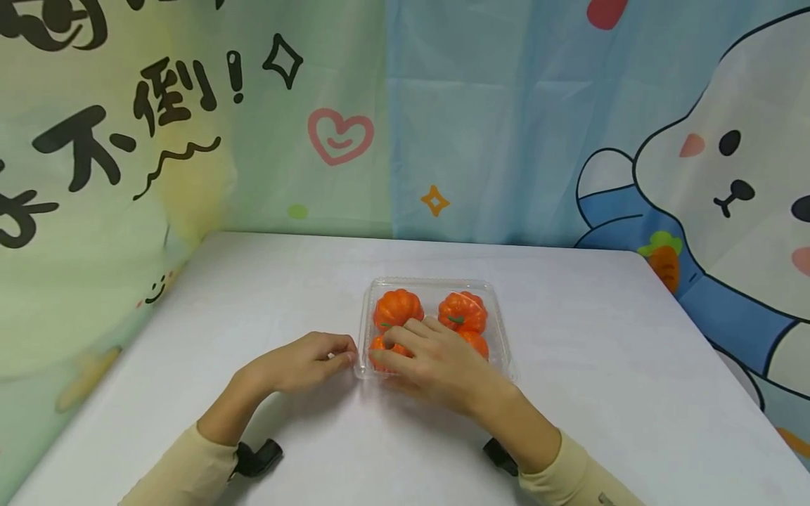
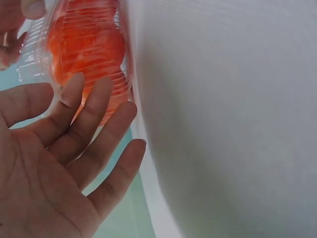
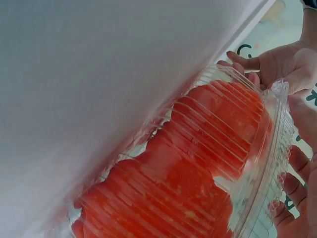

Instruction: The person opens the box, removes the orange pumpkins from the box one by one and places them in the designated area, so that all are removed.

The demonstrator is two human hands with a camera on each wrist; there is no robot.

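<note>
A clear plastic box [image 1: 502,341] sits on the table with several small orange pumpkins inside. One pumpkin [image 1: 397,306] is at its back left, another pumpkin [image 1: 465,309] with a green stem at its back right. My right hand [image 1: 436,362] reaches over the front rim, its loosely bent fingers above the front-left pumpkin [image 1: 380,357] and partly covering it. Beside the left wall is my left hand [image 1: 313,362], fingertips right at the box edge. In the left wrist view its fingers [image 2: 91,116] are spread and relaxed, holding nothing. Ribbed walls of the box [image 3: 237,134] show in the right wrist view.
A white cloth covers the table [image 1: 607,351]. Behind it hangs a printed curtain [image 1: 468,126] in green and blue, with a cartoon bear [image 1: 728,169] at the right. Black wrist camera mounts [image 1: 258,458] show below the forearms.
</note>
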